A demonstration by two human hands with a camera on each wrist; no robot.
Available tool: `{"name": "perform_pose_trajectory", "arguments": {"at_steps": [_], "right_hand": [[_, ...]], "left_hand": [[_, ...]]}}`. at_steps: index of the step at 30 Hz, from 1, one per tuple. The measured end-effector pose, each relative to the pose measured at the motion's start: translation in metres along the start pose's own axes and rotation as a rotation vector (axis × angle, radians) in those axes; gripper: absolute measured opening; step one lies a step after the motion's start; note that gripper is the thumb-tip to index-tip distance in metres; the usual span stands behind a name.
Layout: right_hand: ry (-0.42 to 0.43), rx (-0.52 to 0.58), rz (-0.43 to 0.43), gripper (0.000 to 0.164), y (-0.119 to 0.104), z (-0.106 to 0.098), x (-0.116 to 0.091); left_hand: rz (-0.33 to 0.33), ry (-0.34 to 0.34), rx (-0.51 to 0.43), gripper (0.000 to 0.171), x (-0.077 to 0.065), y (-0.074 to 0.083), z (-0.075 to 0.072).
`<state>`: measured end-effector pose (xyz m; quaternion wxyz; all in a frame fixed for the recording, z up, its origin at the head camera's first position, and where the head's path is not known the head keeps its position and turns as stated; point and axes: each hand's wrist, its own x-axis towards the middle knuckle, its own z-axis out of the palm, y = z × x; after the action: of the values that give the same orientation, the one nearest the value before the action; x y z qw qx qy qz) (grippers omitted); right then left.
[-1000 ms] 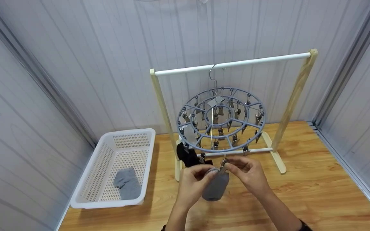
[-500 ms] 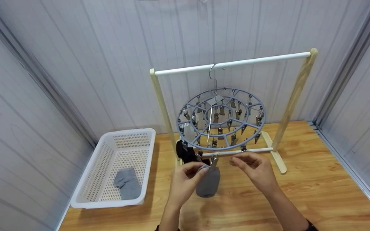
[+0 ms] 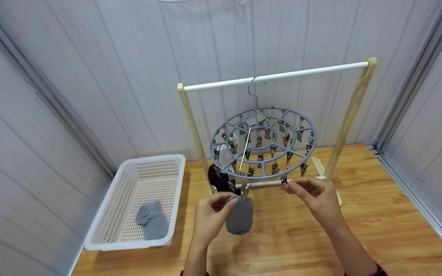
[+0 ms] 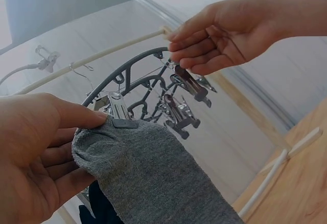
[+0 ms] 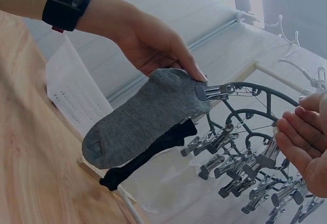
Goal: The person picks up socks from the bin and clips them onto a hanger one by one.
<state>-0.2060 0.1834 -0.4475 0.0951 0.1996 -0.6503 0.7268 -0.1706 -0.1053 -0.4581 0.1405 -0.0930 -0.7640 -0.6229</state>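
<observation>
A grey sock hangs from a metal clip on the near rim of a round blue-grey clip hanger. My left hand pinches the sock's top edge between thumb and fingers, beside that clip. My right hand is to the right, its fingertips right at another hanging clip; in the left wrist view its fingers are loosely extended, with thumb and fingers apart. A black sock hangs behind the grey one, partly hidden by it.
The hanger hooks over the white bar of a wooden-legged rack. Several bare clips dangle below its rings. To the left, a white perforated basket on the wooden table holds another grey piece of cloth. Panelled walls enclose three sides.
The right hand has let go of the clip on the grey sock and moved right to another clip. The left hand and sock have shifted left, and the hanger has turned slightly.
</observation>
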Motion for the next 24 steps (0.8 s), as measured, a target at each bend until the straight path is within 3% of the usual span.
{"name": "perform_pose_trajectory", "arguments": {"at_steps": [7, 16, 24], "right_hand": [[0.009, -0.05, -0.048, 0.011, -0.001, -0.006, 0.001], [0.097, -0.152, -0.077, 0.018, 0.004, -0.002, 0.002], [0.027, -0.152, -0.081, 0.031, 0.018, 0.005, 0.003]], "left_hand": [[-0.014, 0.006, -0.013, 0.011, -0.001, 0.001, -0.005], [-0.01, 0.008, -0.035, 0.011, 0.0, -0.001, -0.011], [-0.025, -0.019, -0.023, 0.012, 0.001, -0.001, -0.017]]}}
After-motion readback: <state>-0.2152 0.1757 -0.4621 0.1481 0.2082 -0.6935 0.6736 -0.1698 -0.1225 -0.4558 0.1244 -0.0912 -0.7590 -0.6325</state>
